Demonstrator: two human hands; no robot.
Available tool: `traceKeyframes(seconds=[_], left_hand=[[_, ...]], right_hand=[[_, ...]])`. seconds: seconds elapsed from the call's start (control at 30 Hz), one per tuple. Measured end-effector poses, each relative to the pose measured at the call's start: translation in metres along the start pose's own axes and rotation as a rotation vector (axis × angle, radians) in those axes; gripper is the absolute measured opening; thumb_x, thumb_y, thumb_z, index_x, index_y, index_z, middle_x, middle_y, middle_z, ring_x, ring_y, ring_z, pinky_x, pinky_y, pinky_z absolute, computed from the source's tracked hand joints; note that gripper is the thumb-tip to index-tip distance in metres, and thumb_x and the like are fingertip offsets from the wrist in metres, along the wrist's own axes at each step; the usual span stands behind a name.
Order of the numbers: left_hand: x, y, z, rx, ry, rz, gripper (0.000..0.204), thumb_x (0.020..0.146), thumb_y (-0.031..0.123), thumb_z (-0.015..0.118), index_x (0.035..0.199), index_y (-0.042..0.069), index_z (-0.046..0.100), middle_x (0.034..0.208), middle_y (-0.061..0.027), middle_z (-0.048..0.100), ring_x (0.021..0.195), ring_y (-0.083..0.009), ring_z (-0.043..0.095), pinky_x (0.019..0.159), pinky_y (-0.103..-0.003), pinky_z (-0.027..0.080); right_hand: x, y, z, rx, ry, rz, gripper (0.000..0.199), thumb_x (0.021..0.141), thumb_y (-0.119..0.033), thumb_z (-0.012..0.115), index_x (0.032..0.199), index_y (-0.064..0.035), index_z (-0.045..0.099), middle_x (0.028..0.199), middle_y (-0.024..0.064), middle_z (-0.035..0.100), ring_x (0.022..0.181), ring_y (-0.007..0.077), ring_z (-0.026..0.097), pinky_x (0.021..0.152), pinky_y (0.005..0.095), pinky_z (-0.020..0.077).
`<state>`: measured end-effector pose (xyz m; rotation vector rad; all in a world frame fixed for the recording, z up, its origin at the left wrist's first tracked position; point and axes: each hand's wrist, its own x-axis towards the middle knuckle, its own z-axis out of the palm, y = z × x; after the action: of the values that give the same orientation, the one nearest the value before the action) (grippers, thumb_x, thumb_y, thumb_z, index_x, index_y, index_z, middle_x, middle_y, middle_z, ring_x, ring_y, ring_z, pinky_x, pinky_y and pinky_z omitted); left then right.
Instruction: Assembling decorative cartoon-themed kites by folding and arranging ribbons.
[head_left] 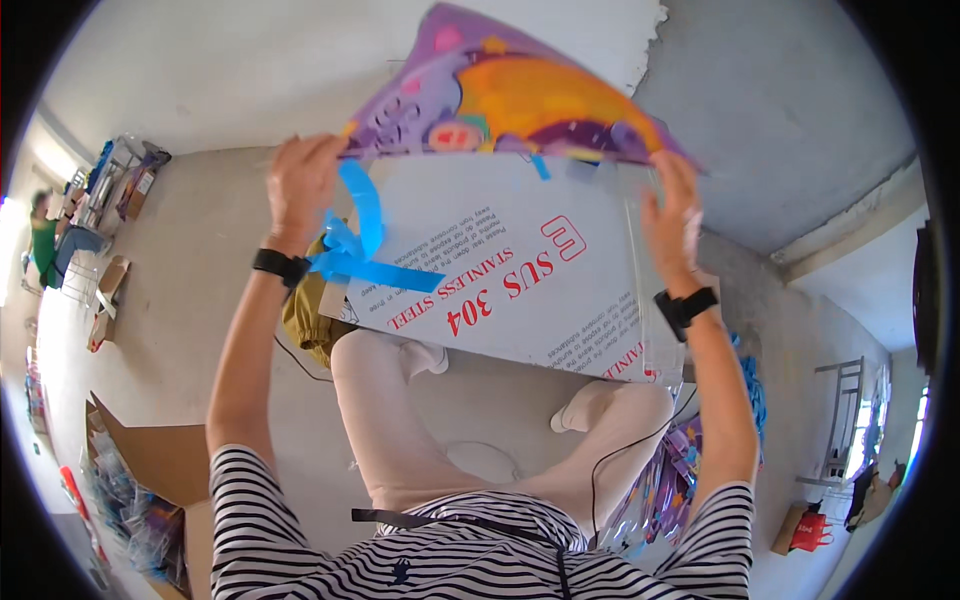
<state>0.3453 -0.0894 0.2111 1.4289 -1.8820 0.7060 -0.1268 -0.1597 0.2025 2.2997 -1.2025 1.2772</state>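
My left hand (300, 185) and right hand (672, 215) each grasp an edge of the colourful foil sheet (510, 95); I hold it taut and level, clear of the blue ribbon (362, 240).

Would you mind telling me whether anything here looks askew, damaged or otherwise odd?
Nothing looks damaged. The left hand and right hand hold up a colourful printed kite, tilted down to the right, and its blue ribbon tail dangles in a loose tangle by the left wrist.
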Motion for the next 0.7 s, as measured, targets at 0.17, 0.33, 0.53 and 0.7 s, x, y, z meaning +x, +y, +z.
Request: traceKeyframes(seconds=[0.17, 0.33, 0.53, 0.7], left_hand=[[-0.087, 0.022, 0.075, 0.036, -0.184, -0.001, 0.023, 0.081, 0.008, 0.062, 0.102, 0.013, 0.070, 0.101, -0.0033, 0.067, 0.098, -0.0235, 0.064, 0.103, -0.047, 0.046], [-0.137, 0.048, 0.101, -0.002, -0.296, -0.042, 0.024, 0.077, 0.005, 0.067, 0.100, 0.011, 0.067, 0.102, -0.0041, 0.063, 0.108, -0.0242, 0.059, 0.109, -0.052, 0.038], [-0.168, 0.093, 0.071, -0.158, -0.234, -0.596, 0.032, 0.075, 0.006, 0.075, 0.106, 0.009, 0.065, 0.103, -0.0075, 0.064, 0.106, -0.0275, 0.061, 0.091, -0.041, 0.049], [-0.212, 0.143, 0.059, -1.338, -0.324, -1.538, 0.040, 0.092, 0.032, 0.070, 0.112, -0.002, 0.061, 0.115, -0.0126, 0.065, 0.106, -0.0225, 0.063, 0.089, -0.038, 0.052]], right_hand=[[-0.117, 0.009, 0.041, 0.115, -0.337, 0.256, 0.051, 0.086, -0.004, 0.062, 0.135, 0.0004, 0.047, 0.135, 0.0210, 0.049, 0.119, 0.0426, 0.053, 0.096, 0.0446, 0.0498], [-0.197, 0.016, 0.049, 0.071, -0.489, 0.297, 0.049, 0.087, -0.004, 0.062, 0.133, -0.0005, 0.047, 0.131, 0.0214, 0.050, 0.110, 0.0439, 0.058, 0.090, 0.0464, 0.0526], [-0.211, 0.030, 0.047, 0.032, -0.434, 0.368, 0.033, 0.085, 0.002, 0.062, 0.118, -0.0031, 0.059, 0.117, 0.0167, 0.060, 0.104, 0.0403, 0.063, 0.086, 0.0447, 0.0537], [-0.180, 0.034, 0.052, 0.069, -0.300, 0.427, 0.017, 0.084, 0.005, 0.063, 0.099, -0.0020, 0.068, 0.095, 0.0151, 0.066, 0.090, 0.0344, 0.065, 0.079, 0.0400, 0.0524]])
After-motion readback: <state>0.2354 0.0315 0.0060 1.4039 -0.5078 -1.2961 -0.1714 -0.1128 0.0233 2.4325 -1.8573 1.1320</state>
